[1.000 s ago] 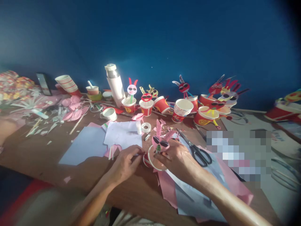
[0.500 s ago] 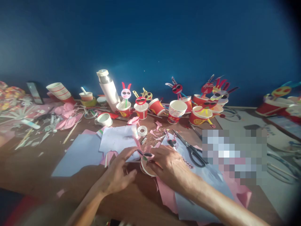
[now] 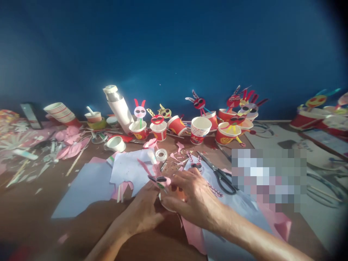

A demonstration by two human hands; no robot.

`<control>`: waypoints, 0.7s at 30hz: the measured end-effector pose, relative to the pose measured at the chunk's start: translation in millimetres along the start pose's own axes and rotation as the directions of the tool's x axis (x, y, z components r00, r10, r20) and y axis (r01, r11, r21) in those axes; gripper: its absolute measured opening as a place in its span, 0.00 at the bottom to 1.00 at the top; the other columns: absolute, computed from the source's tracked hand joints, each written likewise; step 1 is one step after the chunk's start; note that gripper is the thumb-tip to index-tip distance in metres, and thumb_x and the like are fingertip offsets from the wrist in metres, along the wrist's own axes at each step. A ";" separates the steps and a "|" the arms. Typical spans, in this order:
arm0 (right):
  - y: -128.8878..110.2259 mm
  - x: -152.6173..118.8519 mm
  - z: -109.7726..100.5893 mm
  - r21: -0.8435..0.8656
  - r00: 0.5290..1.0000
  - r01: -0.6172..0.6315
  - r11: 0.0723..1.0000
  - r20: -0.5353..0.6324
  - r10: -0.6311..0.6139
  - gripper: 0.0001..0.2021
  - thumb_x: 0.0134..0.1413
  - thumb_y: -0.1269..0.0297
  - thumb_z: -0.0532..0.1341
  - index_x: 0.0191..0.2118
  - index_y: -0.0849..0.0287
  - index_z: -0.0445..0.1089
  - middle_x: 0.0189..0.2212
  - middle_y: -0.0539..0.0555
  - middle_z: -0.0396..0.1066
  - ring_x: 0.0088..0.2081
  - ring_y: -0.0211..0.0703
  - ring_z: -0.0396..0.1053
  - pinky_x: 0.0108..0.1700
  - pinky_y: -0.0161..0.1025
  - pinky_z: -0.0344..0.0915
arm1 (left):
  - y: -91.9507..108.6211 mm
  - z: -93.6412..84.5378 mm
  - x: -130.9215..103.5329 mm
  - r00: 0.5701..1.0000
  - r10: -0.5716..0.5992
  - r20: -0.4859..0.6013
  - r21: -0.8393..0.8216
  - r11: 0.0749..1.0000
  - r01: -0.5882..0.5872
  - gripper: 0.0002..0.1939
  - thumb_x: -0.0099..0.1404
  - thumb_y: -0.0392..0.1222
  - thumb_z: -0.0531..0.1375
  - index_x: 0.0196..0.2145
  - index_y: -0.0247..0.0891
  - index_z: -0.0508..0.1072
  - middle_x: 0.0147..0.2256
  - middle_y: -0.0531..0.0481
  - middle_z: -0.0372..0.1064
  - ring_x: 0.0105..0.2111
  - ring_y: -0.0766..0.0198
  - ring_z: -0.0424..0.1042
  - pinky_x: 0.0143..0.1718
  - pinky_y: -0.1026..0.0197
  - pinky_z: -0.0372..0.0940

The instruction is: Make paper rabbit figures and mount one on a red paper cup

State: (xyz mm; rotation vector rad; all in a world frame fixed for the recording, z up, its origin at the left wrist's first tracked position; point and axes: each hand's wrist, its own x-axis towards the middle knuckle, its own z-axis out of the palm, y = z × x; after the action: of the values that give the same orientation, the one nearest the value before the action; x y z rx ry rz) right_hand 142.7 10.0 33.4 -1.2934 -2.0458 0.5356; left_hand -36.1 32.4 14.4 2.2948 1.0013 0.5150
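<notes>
A paper cup (image 3: 168, 206) stands at the table's front middle, partly hidden by both hands. Above its rim rises a pink paper face (image 3: 160, 180) with dark sunglasses and a long upright ear. My left hand (image 3: 145, 208) curls around the cup's left side, its fingertips hidden behind it. My right hand (image 3: 194, 197) grips the cup's right rim, thumb over the opening and fingers bent, close to the pink face. Beyond the right hand, another sunglasses face (image 3: 196, 165) lies on white paper beside black-handled scissors (image 3: 225, 180).
Along the blue wall stand decorated cups (image 3: 159, 130), stacked cups (image 3: 200, 130) and a white thermos (image 3: 119, 110). A mug (image 3: 116, 144), a tape roll (image 3: 161, 155) and paper sheets (image 3: 84, 188) lie nearer. Paper scraps (image 3: 45, 166) cover the left side.
My left hand has moved from open beside the cup to around its side. The pink face and cup have shifted slightly left and down; the whole view has shifted a little.
</notes>
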 end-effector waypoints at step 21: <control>6.1 3.8 -1.4 0.113 0.984 0.099 0.989 -0.160 -0.080 0.03 0.53 0.70 0.61 0.29 0.56 0.69 0.24 0.47 0.71 0.29 0.39 0.65 0.38 0.41 0.53 | -26.7 28.6 -28.1 0.989 -0.118 -0.093 -0.031 0.993 0.116 0.40 0.50 0.30 0.61 0.58 0.43 0.51 0.52 0.39 0.62 0.51 0.47 0.64 0.51 0.45 0.62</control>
State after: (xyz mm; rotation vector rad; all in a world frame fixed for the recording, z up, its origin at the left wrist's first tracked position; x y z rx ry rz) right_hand 146.5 16.0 31.7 -1.1309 -1.9031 0.4933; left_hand -52.8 15.8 -27.6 2.1908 1.1607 0.5892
